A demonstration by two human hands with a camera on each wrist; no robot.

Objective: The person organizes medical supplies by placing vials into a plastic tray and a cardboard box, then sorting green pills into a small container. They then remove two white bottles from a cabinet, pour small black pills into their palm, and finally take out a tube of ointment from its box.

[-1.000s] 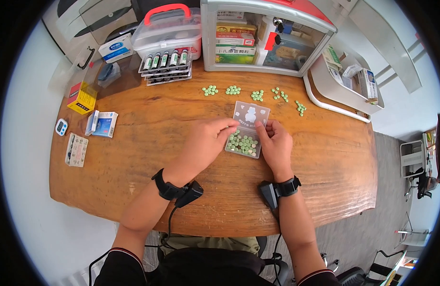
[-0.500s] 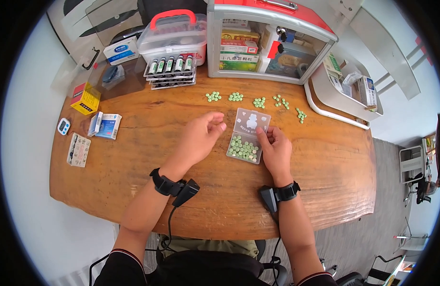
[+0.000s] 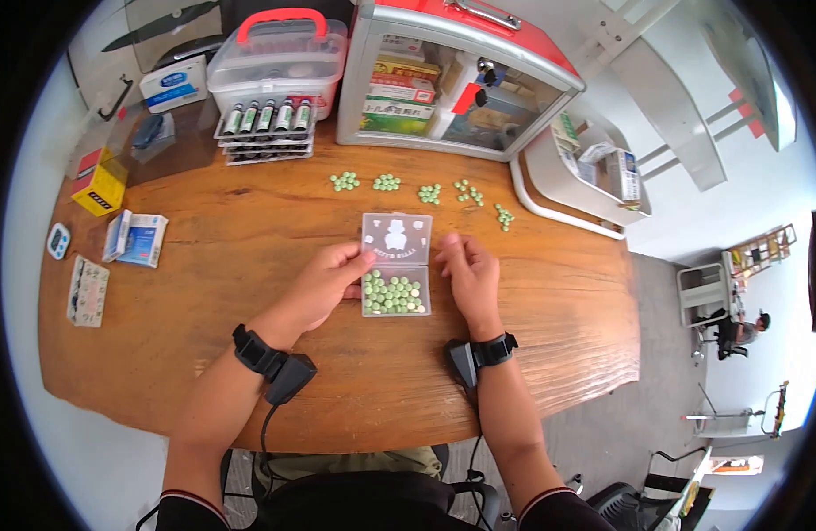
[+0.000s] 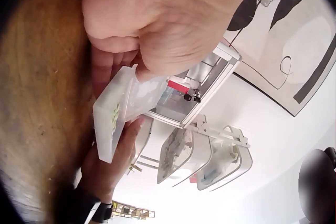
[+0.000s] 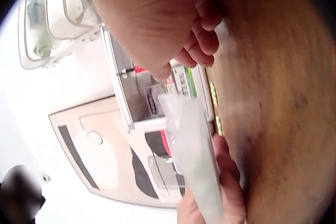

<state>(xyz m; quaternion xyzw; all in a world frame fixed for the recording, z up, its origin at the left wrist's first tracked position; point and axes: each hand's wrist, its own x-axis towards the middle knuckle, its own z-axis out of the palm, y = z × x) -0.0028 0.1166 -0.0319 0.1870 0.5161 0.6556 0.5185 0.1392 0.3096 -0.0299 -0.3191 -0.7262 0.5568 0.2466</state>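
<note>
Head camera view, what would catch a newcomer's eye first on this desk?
Most striking is the clear pill box at the middle of the wooden table, lid open and base full of green tablets, held between the left hand and the right hand. Behind it runs a row of small green tablet piles. At the back stands a red-topped medicine cabinet, beside a red-handled clear case.

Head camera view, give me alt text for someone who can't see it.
Two hands, left hand and right hand, flank an open clear pill box of green tablets on a wooden table. Small tablet piles lie beyond.
</note>
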